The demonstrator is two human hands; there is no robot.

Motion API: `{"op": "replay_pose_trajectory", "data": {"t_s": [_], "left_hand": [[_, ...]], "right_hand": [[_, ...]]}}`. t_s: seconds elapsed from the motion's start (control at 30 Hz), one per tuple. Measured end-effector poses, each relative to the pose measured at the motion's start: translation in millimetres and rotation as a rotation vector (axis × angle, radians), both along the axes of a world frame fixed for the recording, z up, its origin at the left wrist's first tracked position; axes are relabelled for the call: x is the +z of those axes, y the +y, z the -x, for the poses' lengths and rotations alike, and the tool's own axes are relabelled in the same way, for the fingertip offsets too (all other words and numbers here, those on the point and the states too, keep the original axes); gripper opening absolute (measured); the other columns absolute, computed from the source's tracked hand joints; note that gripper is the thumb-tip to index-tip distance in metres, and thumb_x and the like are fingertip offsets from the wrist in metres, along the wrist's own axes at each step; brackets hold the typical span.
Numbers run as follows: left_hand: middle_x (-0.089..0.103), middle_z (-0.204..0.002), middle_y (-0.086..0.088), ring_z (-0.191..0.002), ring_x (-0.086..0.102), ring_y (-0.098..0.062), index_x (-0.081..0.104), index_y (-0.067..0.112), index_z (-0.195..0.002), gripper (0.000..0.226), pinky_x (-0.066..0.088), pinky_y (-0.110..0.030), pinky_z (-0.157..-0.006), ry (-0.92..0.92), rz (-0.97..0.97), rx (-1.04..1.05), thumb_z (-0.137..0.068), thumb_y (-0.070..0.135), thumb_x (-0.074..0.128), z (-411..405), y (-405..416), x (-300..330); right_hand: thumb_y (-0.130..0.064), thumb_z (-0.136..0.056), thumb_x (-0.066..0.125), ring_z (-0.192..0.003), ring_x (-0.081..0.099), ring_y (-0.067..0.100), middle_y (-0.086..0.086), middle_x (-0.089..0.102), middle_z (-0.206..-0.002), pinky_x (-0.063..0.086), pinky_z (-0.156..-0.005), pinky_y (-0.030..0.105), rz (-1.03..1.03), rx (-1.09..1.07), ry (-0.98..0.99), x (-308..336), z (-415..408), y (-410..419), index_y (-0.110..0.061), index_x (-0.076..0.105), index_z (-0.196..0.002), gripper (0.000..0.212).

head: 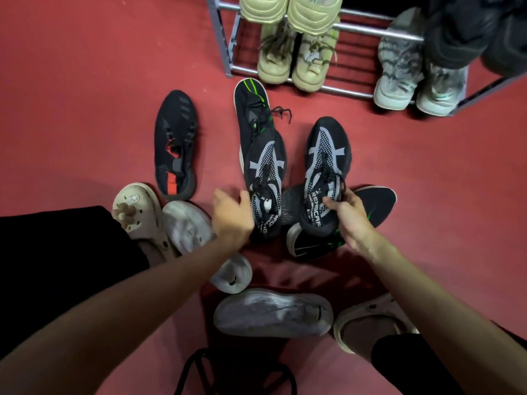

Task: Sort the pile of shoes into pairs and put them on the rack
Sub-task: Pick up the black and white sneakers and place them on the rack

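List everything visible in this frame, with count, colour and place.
Black-and-grey mesh lace-up sneakers: two, one in each hand, left one, right one.
Black sneakers with green accents: two, floor, one behind, one under the right hand.
Black knit sneaker with red patches: one, floor left.
Beige clogs: two, lower left, lower right.
Grey-white slip-on shoes: two, near centre and bottom.
Grey metal shoe rack: one, top; holds beige, grey and dark pairs.
Red floor.
Left hand, right hand: each shut on a sneaker.
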State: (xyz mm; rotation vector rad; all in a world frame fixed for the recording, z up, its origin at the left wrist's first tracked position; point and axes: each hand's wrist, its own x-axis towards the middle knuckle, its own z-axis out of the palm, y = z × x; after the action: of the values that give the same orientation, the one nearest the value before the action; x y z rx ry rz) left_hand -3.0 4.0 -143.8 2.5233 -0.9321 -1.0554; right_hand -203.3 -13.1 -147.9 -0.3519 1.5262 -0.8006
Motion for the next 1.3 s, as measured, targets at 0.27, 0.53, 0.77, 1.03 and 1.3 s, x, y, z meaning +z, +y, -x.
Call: {"op": "replay_pose_trajectory", "data": {"t_s": [0.27,0.53,0.77,1.03,1.3], "left_hand": [[0.035,-0.143,-0.016,-0.133,0.041,-0.033,0.030,0.003,-0.140,0.120,0.033,-0.039,-0.111,0.206,-0.246,-0.016,-0.057,0.087,0.053,19.3,33.2,19.5],[0.059,-0.132,-0.014,-0.120,0.057,-0.028,0.054,0.006,-0.129,0.094,0.045,-0.031,-0.104,0.233,-0.309,0.013,-0.056,0.060,0.079,1.5,25.0,-27.3],[0.061,-0.076,-0.001,-0.065,0.054,-0.016,0.062,0.016,-0.100,0.023,0.036,-0.021,-0.049,0.621,-0.287,0.199,-0.078,0.017,0.068,7.6,6.3,3.7],[0.059,-0.049,0.004,-0.053,0.054,-0.012,0.053,0.016,-0.065,0.021,0.045,-0.023,-0.051,0.642,-0.114,0.055,-0.081,0.012,0.066,1.0,-29.5,94.8],[0.057,-0.059,-0.001,-0.041,0.052,-0.010,0.058,0.013,-0.071,0.017,0.044,-0.015,-0.037,0.649,0.087,-0.156,-0.081,0.018,0.071,-20.3,-52.3,210.0]], "right_hand": [[0.002,-0.090,0.055,-0.084,0.065,0.021,0.017,0.065,-0.111,0.053,-0.090,0.037,-0.012,0.022,0.070,14.6,-2.9,7.0,0.001,0.054,-0.124,0.034],[-0.012,-0.086,0.065,-0.074,0.069,0.013,0.005,0.072,-0.093,0.059,-0.073,0.031,-0.055,-0.034,-0.011,31.9,0.8,13.1,-0.008,0.061,-0.111,0.026],[-0.006,-0.087,0.058,-0.059,0.063,0.014,0.003,0.067,-0.067,0.054,-0.054,0.025,-0.081,-0.126,0.026,51.8,-3.2,10.1,-0.008,0.060,-0.079,0.008],[-0.008,-0.079,0.055,-0.084,0.055,0.023,0.010,0.060,-0.088,0.046,-0.079,0.038,0.055,-0.186,0.363,103.4,-2.1,3.8,-0.007,0.054,-0.093,0.014],[0.002,-0.077,0.053,-0.065,0.043,0.010,-0.007,0.047,-0.066,0.034,-0.060,0.020,0.445,-0.325,0.482,205.0,-1.5,-4.0,-0.021,0.044,-0.062,0.029]]}}
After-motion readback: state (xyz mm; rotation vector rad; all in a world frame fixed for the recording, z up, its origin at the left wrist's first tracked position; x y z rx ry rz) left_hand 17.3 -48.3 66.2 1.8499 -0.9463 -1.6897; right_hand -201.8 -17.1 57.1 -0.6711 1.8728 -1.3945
